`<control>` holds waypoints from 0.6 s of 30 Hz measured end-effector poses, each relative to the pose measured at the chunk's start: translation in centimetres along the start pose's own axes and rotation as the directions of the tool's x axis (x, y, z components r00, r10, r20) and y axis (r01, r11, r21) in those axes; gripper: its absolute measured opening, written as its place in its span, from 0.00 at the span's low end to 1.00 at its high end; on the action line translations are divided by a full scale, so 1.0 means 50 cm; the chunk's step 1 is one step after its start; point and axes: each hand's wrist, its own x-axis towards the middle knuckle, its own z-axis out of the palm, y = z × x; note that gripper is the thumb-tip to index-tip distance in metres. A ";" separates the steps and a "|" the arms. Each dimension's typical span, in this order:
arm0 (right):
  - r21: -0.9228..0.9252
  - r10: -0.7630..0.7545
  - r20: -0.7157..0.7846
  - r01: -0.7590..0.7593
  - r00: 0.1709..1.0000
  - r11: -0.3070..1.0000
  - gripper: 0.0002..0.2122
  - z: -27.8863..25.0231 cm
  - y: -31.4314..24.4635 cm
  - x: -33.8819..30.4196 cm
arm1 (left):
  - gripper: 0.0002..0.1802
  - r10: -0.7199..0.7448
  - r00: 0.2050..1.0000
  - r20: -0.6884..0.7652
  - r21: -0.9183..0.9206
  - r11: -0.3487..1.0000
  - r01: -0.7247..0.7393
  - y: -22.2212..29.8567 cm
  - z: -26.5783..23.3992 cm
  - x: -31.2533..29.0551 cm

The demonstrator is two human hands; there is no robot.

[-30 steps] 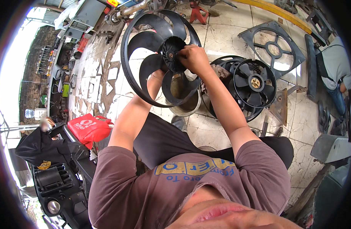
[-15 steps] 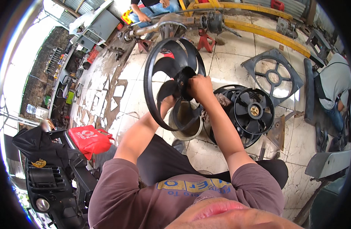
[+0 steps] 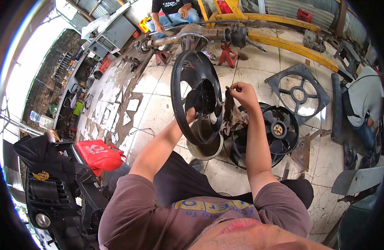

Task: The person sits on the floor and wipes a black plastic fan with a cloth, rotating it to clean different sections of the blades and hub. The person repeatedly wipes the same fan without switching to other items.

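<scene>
A black ringed fan wheel is held up, tilted on edge, in front of me. My left hand grips it low, by the blades near the hub; the wheel partly hides those fingers. To the right of the wheel, my right hand pinches a dirty brown rag, which hangs down from the fingers. Below the wheel stands a pale bucket, its opening partly covered by the ring. Beside the bucket and under my right forearm lie black fan assemblies.
A square black fan shroud lies on the tiles at right. Across the back, a rusty axle rests on red jack stands, near a yellow frame. Other people sit at the back and far right. A red bag sits left.
My right hand has come away from the fan hub, moving right, with the rag now hanging from it. The wheel has shifted slightly right and turned more edge-on.
</scene>
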 end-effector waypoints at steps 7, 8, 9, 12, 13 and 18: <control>0.150 -0.103 -0.169 0.129 0.980 0.980 0.07 -0.047 -0.041 -0.005 | 0.34 -0.109 0.987 0.117 0.243 0.967 0.078 0.113 0.067 -0.047; 0.203 -0.071 -0.203 0.113 0.977 0.973 0.08 -0.048 -0.047 -0.010 | 0.36 -0.149 0.980 0.131 0.308 0.946 0.103 0.153 0.096 -0.068; 0.131 -0.093 -0.266 0.132 0.960 0.983 0.07 -0.048 -0.050 -0.005 | 0.25 -0.180 0.979 0.092 0.167 0.972 0.163 0.186 0.140 -0.093; 0.175 -0.142 -0.293 0.199 0.946 0.964 0.09 -0.022 -0.088 -0.006 | 0.16 -0.227 0.974 0.007 -0.023 0.974 0.227 0.238 0.199 -0.113; 0.214 -0.115 -0.247 0.170 0.962 0.962 0.09 -0.013 -0.113 -0.015 | 0.16 -0.212 0.977 -0.010 0.041 0.976 0.212 0.222 0.190 -0.097; -0.005 -0.216 -0.202 0.219 0.955 0.976 0.09 0.032 -0.106 -0.033 | 0.16 -0.202 0.979 -0.029 0.147 0.968 0.204 0.172 0.190 -0.065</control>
